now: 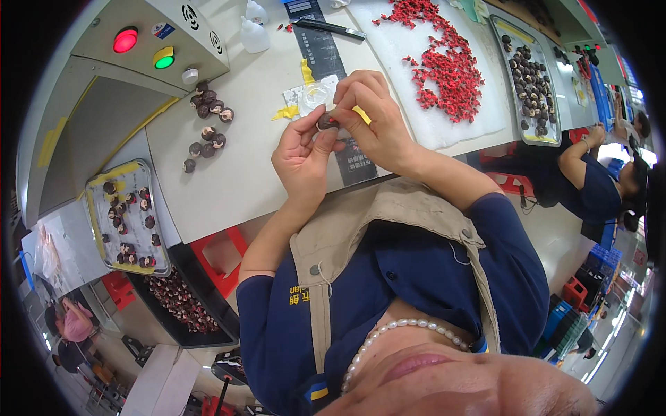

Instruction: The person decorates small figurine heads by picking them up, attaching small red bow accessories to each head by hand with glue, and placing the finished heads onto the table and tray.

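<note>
Between the fingertips of my left hand is a small round dark brown piece. My right hand is closed at its side, thumb and forefinger pinching a small red piece against it. Just beyond my fingers, a clear round dish sits on the table near strips of yellow tape. More brown balls, some with pale patches, lie loose to the left. Many small red pieces are spread over a white foam sheet on the right.
A machine housing with red and green lights stands at the left. A metal tray of balls lies below it, above a black bin. Another tray is at the right. White bottles and a black cutter lie at the back. A co-worker sits at right.
</note>
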The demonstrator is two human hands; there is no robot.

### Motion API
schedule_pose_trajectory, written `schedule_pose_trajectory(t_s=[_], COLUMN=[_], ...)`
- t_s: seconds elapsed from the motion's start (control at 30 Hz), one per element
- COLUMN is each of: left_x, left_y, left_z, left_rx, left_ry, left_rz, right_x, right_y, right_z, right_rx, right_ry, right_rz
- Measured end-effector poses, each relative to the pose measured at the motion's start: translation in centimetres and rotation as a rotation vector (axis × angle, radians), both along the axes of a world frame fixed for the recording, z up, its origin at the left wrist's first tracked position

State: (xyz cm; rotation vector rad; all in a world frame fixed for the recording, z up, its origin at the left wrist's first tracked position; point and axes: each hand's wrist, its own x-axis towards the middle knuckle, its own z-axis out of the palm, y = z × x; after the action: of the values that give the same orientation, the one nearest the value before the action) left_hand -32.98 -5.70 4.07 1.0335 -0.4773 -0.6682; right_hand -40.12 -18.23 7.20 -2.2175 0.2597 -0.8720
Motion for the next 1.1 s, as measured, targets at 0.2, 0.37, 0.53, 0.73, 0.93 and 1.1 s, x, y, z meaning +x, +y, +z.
schedule_pose_trajectory(t_s=[0.2,0.37,0.53,0.73,0.93,1.1], left_x=[0.4,0.7,0.8,0.6,0.6,0.1], left_y=[0.0,-0.3,-1.3,-1.8,-2.5,-2.5], left_z=[-0.2,-0.3,0.4,0.3,-0.5,0.1], left_rx=[0.006,0.043,-0.015,-0.076,-0.141,-0.15], left_ry=[-0.13,-0.008,0.383,0.648,0.629,0.54], left_rz=[-0.001,-0.079,-0.282,-0.48,-0.576,-0.441], right_x=[0.3,-0.1,-0.9,-2.1,-2.9,-4.1], right_y=[0.3,0.0,-0.1,-1.4,-1.8,-1.8], right_z=[-0.5,-1.1,-2.1,-1.6,-1.6,-1.7], right_rx=[0.103,0.107,0.152,-0.024,0.0,0.023], right_ry=[0.012,0.005,-0.087,-0.047,-0.071,-0.183], right_rz=[0.075,0.042,-0.031,-0.048,-0.038,-0.032])
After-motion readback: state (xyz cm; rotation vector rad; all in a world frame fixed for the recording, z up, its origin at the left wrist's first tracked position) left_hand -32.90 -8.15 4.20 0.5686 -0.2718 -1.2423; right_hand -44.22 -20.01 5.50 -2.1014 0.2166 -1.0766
